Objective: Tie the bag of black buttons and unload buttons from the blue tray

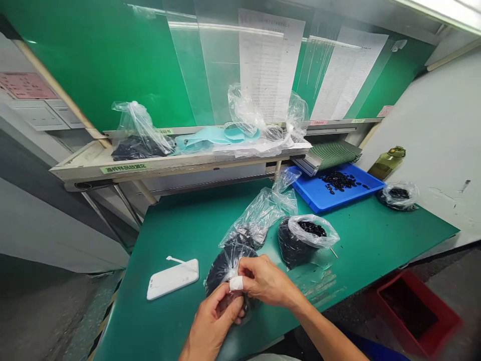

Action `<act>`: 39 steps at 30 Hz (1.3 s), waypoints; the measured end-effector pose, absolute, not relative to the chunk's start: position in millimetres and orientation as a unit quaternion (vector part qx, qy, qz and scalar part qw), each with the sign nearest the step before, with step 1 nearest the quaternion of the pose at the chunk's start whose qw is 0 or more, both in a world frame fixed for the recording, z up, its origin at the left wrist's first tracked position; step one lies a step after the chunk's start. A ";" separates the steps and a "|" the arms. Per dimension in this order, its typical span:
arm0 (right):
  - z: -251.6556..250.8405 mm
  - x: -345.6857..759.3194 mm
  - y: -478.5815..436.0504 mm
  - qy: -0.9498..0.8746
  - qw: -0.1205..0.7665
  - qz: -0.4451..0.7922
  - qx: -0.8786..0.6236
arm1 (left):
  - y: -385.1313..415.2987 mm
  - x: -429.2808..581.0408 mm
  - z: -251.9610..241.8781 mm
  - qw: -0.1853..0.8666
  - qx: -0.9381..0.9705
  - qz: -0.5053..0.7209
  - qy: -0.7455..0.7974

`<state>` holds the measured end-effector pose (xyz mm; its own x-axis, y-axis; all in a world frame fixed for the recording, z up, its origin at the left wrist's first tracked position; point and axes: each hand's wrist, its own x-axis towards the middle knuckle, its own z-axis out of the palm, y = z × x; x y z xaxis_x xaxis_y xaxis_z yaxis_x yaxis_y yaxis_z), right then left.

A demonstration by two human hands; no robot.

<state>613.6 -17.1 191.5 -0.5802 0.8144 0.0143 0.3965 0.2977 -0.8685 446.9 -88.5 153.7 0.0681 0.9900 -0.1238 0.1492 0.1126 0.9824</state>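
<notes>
Head cam: both hands are pinched closed on the gathered neck of a clear plastic bag (229,268) of black parts, left hand (214,321) below, right hand (266,281) above, with a white-taped finger (236,284) right at the pinch. Just right of the fingers sits an open bag of black parts (296,240). Left of them, a white power bank (173,279) lies on the green mat (131,321). A blue tray (311,193) of black parts is well beyond the fingers.

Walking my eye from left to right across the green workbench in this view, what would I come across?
White flat device → open clear plastic bag of black pieces → small clear plastic bag of black pieces
</notes>
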 end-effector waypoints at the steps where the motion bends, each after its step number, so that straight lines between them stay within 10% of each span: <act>1: 191.2 614.4 -15.2 -0.758 0.228 0.475 -0.383 | -89.0 447.5 150.7 0.501 0.523 0.412 0.552; 10: 207.9 624.5 -20.7 -0.855 0.144 0.250 -0.431 | -89.6 440.0 148.5 0.400 0.544 0.449 0.585; 17: 186.8 616.7 -12.5 -0.704 0.256 0.594 -0.294 | -92.8 438.4 160.4 0.292 0.632 0.474 0.540; 27: 156.9 617.9 -23.0 -0.846 0.356 0.287 -0.274 | -68.4 436.7 181.4 0.472 0.476 0.506 0.544; 39: 151.3 605.4 -29.4 -0.793 0.423 0.273 -0.344 | -58.4 432.8 169.7 0.268 0.679 0.420 0.539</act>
<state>605.4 -29.4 151.3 -0.4056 0.7760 0.4831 0.3142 0.6146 -0.7236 432.8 -58.4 169.7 0.0669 0.9573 0.2811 0.5077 -0.2752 0.8164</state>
